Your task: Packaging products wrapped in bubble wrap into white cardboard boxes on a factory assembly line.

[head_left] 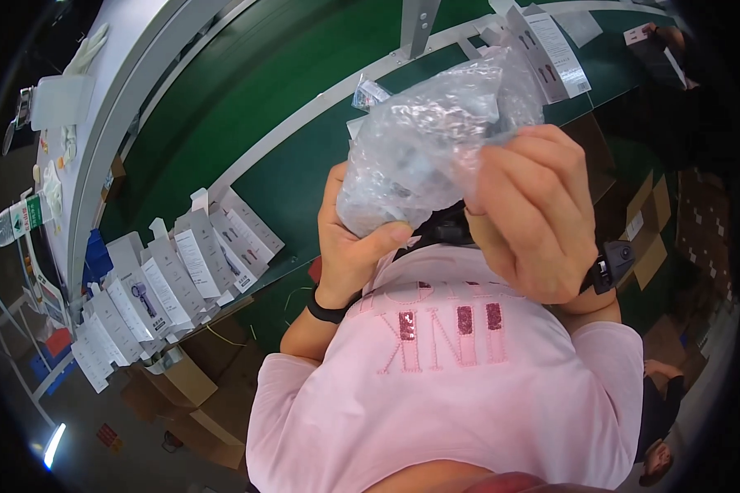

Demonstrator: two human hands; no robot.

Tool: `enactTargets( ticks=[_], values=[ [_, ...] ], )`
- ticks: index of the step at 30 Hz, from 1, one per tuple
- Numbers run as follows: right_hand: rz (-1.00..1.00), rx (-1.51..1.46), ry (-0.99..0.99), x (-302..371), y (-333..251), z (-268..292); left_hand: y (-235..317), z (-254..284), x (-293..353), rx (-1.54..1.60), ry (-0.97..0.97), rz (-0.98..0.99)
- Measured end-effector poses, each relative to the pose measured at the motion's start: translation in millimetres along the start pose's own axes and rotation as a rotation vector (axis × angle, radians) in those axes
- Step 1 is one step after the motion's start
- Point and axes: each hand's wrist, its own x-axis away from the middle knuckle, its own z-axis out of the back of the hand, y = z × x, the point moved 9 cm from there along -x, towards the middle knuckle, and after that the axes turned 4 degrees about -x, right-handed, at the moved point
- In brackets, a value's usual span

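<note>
A bundle in clear bubble wrap (pixel 419 148) is held up in front of my chest, over the green bench. My left hand (pixel 349 238) grips its lower left end, the thumb pressed on the near side. At the right edge of the wrap, my right hand (pixel 543 205) has its fingers curled and pinches the plastic; the fingertips are slightly blurred. Pale shapes show through the layers, but I cannot make out what is inside. Just behind the bundle lies a small clear packet (pixel 370 92) with printed contents.
Several opened white printed cartons (pixel 197 263) stand in a row along the bench at left. Another white carton (pixel 543 53) is at the far right. Brown cardboard boxes (pixel 185 382) sit below the bench. A metal post (pixel 419 29) rises behind; another person's hand (pixel 670 37) holds a box.
</note>
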Motion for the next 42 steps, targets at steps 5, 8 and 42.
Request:
enactTargets(
  ticks=[5,8,42],
  values=[
    [-0.033,0.110,0.010,-6.0,10.9,-1.1,-38.2,-25.8,20.3,0.719,-0.379,0.557],
    [0.002,0.076,0.063,-9.0,-6.5,-12.9,-55.8,-42.4,31.5,1.236,-0.246,0.789],
    [-0.703,-0.517,0.113,97.0,143.7,-60.6,-208.4,211.2,-93.5,-1.147,0.262,0.538]
  ],
)
